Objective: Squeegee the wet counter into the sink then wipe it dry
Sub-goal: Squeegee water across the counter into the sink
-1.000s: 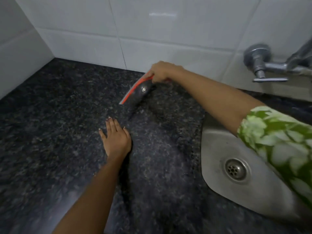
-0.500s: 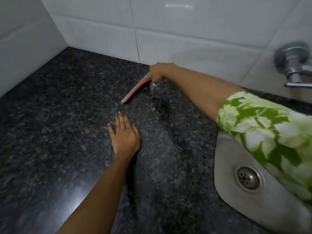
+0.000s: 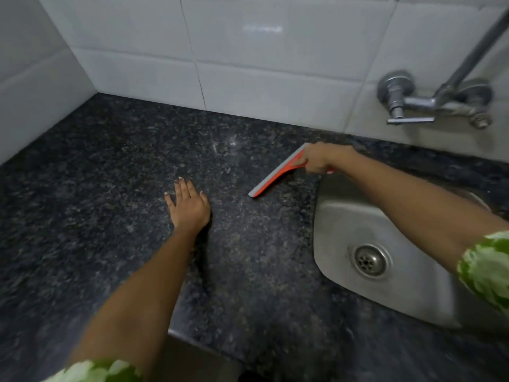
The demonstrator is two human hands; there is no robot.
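White glazed wall tiles (image 3: 264,86) with thin grey grout lines, covering the back wall and turning the corner onto the left wall; a soft glare patch sits on one upper tile. Wall-mounted metal tap (image 3: 429,102), dull chrome, with two round flanges fixed to the tiles at the upper right, a flat lever handle (image 3: 410,120) pointing left below the body, and a spout pipe (image 3: 479,48) rising diagonally to the top right edge of view.
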